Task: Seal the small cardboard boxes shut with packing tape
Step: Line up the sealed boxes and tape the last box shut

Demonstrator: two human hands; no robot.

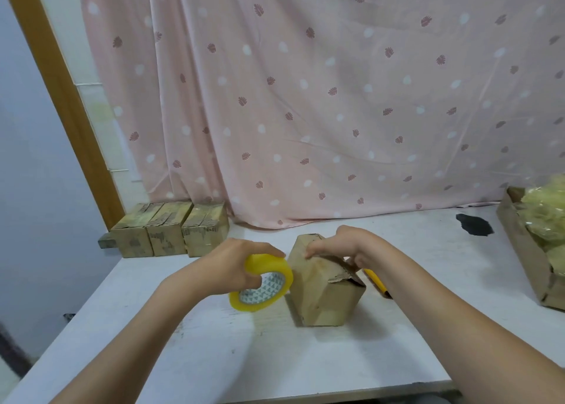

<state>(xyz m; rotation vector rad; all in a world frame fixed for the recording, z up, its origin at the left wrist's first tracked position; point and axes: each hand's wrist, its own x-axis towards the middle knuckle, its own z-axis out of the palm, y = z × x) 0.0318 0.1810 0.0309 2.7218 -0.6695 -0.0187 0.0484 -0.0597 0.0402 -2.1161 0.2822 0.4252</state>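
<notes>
Our left hand (pixel 235 266) has its fingers curled over the top of the yellow tape roll (pixel 261 283), thumb tucked into the core, so the roll is firmly gripped and held on edge right against the left face of the small cardboard box (pixel 324 287). Our right hand (pixel 342 247) lies on top of that box with the fingers bent down onto the cardboard, pressing it, and the thumb sits at the ragged flap edge; we cannot tell whether a tape end lies under those fingertips. The box stands near the middle of the white table (pixel 214 357), tipped onto 1 corner rather than flat. We judge that we are at the start of a strip on this box: the roll is at the box wall and the right hand is anchoring. The next move calls for pulling the roll away and over the flap seam while the right hand keeps the box from sliding. A yellow-handled tool (pixel 376 282), likely a cutter, lies just behind the box on the right. At the far left, 3 finished boxes (pixel 171 231) stand in a row, and a cardboard tray (pixel 519 250) of crumpled tape sits at the right edge.
</notes>
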